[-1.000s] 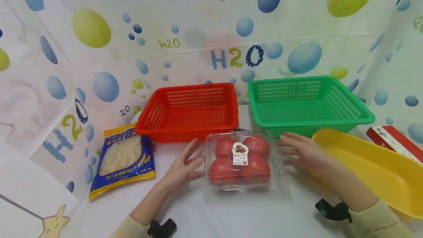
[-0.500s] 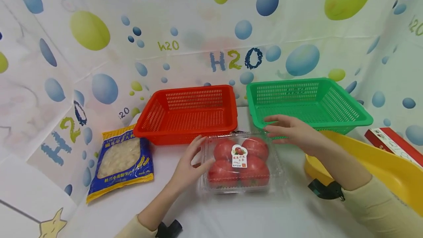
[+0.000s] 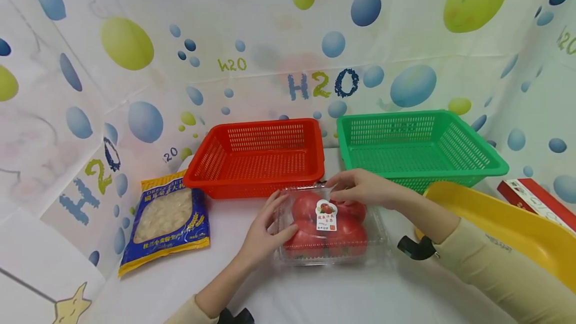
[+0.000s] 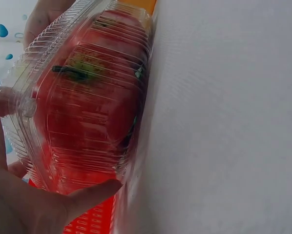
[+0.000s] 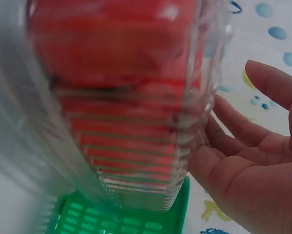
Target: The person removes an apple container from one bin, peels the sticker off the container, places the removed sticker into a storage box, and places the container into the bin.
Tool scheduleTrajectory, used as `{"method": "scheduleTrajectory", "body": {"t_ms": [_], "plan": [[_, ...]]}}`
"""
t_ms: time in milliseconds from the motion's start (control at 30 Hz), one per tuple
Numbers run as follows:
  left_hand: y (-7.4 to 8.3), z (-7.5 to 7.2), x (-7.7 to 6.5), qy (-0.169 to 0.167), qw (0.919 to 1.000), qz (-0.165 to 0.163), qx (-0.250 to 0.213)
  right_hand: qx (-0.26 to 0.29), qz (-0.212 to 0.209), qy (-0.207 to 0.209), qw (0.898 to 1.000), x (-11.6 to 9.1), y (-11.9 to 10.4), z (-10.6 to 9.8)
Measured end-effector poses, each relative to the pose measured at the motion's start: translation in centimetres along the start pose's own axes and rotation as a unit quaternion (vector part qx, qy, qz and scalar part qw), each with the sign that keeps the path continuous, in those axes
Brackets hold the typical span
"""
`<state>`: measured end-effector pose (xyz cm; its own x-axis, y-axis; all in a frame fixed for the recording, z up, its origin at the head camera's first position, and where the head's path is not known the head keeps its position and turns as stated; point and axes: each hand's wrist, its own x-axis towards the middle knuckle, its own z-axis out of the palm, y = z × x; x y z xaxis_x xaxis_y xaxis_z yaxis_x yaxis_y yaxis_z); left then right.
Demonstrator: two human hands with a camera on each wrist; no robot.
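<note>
A clear plastic clamshell box (image 3: 321, 262) with several red tomatoes (image 3: 346, 240) and a white label (image 3: 326, 215) lies in the middle of the white table. My left hand (image 3: 258, 236) is at its left side, the fingers at the far left corner and the thumb stretched toward the near side. In the left wrist view the thumb (image 4: 94, 197) lies straight along the box. My right hand (image 3: 366, 190) reaches over the lid's far right part, fingers extended. In the right wrist view this hand (image 5: 253, 168) is beside the ridged lid edge, its thumb raised away; whether the fingertips touch is unclear.
Behind the box stand a red basket (image 3: 265, 159) and a green basket (image 3: 396, 156). A blue and yellow pasta bag (image 3: 166, 219) lies left. At right are a yellow tray (image 3: 504, 224) and a red and white box (image 3: 537, 199). A printed cloth (image 3: 265, 79) hangs behind.
My right hand has moved left from the box's right side to above its lid. My left hand has shifted slightly right, its thumb now over the box's left part. The box stays put.
</note>
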<state>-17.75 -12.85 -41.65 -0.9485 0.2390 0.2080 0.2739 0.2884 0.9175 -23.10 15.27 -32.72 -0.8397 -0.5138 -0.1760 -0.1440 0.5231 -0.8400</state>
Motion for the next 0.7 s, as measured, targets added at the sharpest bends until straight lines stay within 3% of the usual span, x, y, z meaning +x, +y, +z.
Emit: {"method": "scheduleTrajectory", "body": {"t_ms": [300, 500, 700], "plan": [[-0.2, -0.1, -0.2, 0.003, 1.0000, -0.001, -0.007, -0.077, -0.019, 0.011, 0.997, 1.0, -0.4, 1.2], [-0.3, -0.1, -0.3, 0.001, 1.0000, -0.001, -0.006, -0.130, -0.010, 0.018, 0.991, 0.8, -1.0, 2.2], [-0.2, 0.0, -0.2, -0.003, 1.0000, 0.001, -0.009, -0.162, -0.038, 0.025, 0.986, 0.4, -1.4, 2.6]]}}
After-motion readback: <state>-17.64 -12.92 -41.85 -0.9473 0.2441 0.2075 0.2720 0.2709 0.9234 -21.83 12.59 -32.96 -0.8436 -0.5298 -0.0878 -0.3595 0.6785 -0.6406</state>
